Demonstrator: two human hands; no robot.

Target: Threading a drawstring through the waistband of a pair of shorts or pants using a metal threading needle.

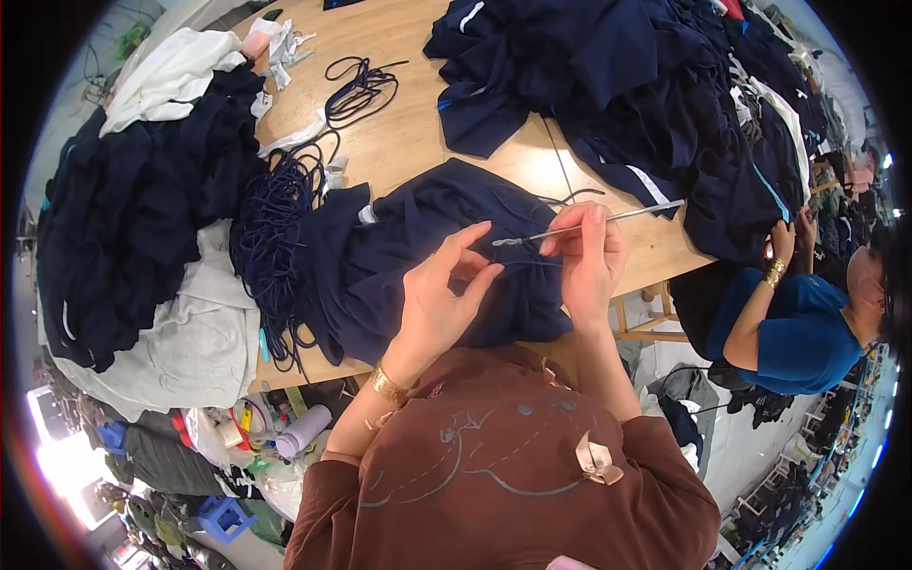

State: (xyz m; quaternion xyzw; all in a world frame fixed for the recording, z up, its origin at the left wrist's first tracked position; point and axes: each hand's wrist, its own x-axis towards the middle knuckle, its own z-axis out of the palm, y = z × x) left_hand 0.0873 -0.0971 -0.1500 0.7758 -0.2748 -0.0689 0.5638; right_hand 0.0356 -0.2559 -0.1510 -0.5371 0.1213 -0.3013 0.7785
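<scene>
Pinched between the fingertips of my right hand is a thin metal rod with a twisted wire tip that points left. My left hand is held close to that tip, its thumb and fingers apart with nothing between them. Below both hands a dark navy garment lies bunched on the table, with a small white label near its upper left. A thin dark cord shows beside my right fingers; whether it is attached to the rod I cannot tell.
A tangled heap of navy cords lies left of the garment, with a looser bundle of cord farther back. Navy clothing piles cover the far right of the wooden table. A co-worker in blue handles cloth at the right.
</scene>
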